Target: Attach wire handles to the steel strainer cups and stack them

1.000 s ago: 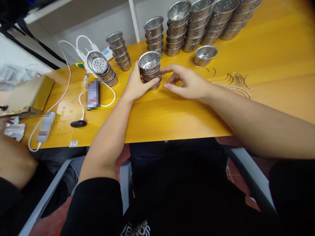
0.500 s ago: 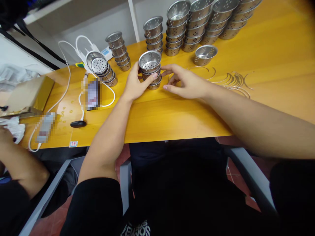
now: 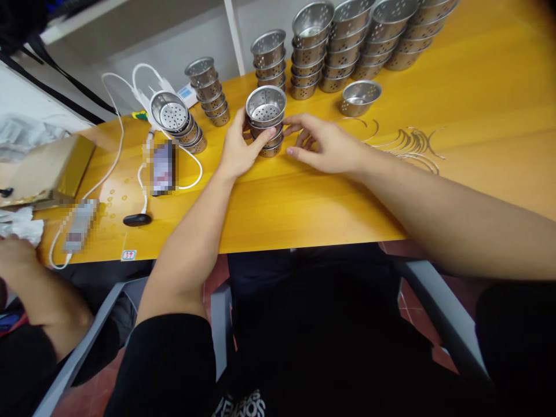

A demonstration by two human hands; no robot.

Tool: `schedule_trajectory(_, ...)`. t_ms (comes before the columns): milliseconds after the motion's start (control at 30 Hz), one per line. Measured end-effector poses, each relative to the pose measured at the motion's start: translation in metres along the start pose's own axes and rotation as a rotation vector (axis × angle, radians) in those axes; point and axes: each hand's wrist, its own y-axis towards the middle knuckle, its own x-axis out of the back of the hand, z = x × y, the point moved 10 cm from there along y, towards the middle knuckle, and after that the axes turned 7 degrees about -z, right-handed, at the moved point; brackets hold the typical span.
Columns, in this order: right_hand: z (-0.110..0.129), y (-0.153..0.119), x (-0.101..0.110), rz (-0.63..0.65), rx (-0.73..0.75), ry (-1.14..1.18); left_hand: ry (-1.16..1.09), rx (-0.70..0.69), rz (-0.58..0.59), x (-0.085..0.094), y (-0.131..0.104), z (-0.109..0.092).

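A short stack of perforated metal cups [image 3: 266, 110] stands upright on the yellow table in front of me. My left hand [image 3: 241, 145] is wrapped round its left side, the thumb across the front. To the right of the stack, my right hand [image 3: 324, 142] has its fingers apart and curved toward the cups, holding nothing; whether a fingertip touches the metal I cannot tell. A single perforated cup [image 3: 360, 98] stands behind my right hand. Several thin curved wires [image 3: 410, 142] lie on the table beyond my right forearm.
Taller cup stacks [image 3: 308, 55] line the back, with a leaning stack [image 3: 171, 116] at left. A phone [image 3: 163, 168], white cables, a black plug-like piece [image 3: 137, 220] and a cardboard box [image 3: 52, 168] lie further left. A co-worker's arm [image 3: 47, 284] is at the left edge.
The top cup of the stack sits slightly higher and to the right relative to the lower cups. My hands are almost still. The co-worker's hand at left has come further into view.
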Motion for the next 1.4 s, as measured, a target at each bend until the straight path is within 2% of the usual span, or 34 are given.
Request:
schedule_trajectory(267, -0.001, -0.001, 0.001, -0.004, 0.006, 0.001, -0.015, -0.005, 0.031, -0.009, 0.001, 0.004)
schedule_trajectory(433, -0.012, 0.005, -0.004, -0.036, -0.033, 0.006, -0.063, -0.034, 0.079, -0.014, 0.001, 0.01)
schedule_trajectory(667, -0.025, 0.012, -0.003, -0.127, 0.062, -0.048, -0.139, -0.103, 0.164, -0.029, 0.003, 0.02)
schedule_trajectory(933, -0.023, 0.013, -0.003, -0.104, 0.067, -0.088, -0.155, -0.084, 0.17, -0.03, 0.002, 0.02)
schedule_trajectory(1167, -0.018, 0.012, 0.0, -0.133, 0.094, -0.124, -0.167, -0.079, 0.174, -0.03, 0.004, 0.018)
schedule_trajectory(1400, -0.019, 0.013, -0.001, -0.125, 0.088, -0.082, -0.146, -0.076, 0.169, -0.026, 0.0, 0.017)
